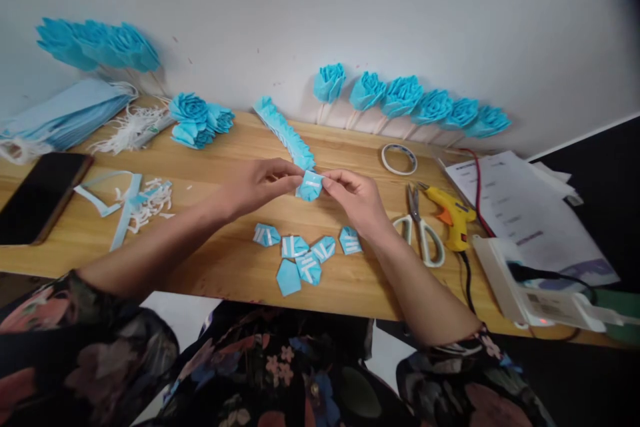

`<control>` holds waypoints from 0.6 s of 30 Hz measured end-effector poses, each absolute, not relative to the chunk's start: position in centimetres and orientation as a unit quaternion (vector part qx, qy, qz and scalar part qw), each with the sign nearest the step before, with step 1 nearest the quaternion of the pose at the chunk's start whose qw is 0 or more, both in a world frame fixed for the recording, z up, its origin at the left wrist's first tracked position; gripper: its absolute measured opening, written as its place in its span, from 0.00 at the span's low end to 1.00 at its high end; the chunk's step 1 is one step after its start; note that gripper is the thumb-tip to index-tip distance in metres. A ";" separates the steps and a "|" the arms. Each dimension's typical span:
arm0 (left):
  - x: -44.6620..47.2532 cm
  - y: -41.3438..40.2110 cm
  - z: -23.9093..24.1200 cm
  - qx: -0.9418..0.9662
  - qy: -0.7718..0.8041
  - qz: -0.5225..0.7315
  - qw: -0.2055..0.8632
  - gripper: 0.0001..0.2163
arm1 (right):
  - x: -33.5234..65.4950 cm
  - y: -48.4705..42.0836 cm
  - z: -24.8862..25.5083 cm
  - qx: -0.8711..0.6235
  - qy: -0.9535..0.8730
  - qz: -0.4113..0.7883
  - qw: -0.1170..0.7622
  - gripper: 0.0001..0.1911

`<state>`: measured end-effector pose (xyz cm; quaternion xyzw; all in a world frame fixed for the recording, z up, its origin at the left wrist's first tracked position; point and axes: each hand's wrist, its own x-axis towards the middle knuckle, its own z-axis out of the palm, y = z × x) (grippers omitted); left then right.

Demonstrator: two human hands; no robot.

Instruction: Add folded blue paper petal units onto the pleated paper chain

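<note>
L hand (263,181) + R hand (357,200): both pinching folded blue pc (310,189) | printed sheet (527,203): txt too small to read | wht label (554,301): blurred

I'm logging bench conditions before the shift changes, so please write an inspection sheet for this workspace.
Surface: wooden table, light brown.
Work pieces: folded blue piece held up; six more folded pieces lie below it, most with white strips.
Clutter: white scraps and a phone at left; tape roll, scissors and yellow glue gun at right.
Hands: left hand and right hand pinch the held piece from either side.
Cables: black cord from the glue gun's handle; red cable by the papers.
Surroundings: pale wall behind, blue flowers along it.
</note>
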<state>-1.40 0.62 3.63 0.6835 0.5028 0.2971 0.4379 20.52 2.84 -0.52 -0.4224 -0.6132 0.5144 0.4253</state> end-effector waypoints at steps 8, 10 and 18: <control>0.5 2.4 2.4 0.594 0.497 0.323 0.544 0.11 | 20.8 3.1 -0.4 -0.425 -0.606 0.515 0.433 0.10; 0.6 2.5 2.1 0.583 0.496 0.340 0.546 0.10 | 20.8 3.1 -0.4 -0.422 -0.602 0.520 0.435 0.11; 0.3 2.5 1.5 0.580 0.489 0.376 0.532 0.09 | 20.7 3.1 -0.1 -0.423 -0.613 0.528 0.408 0.11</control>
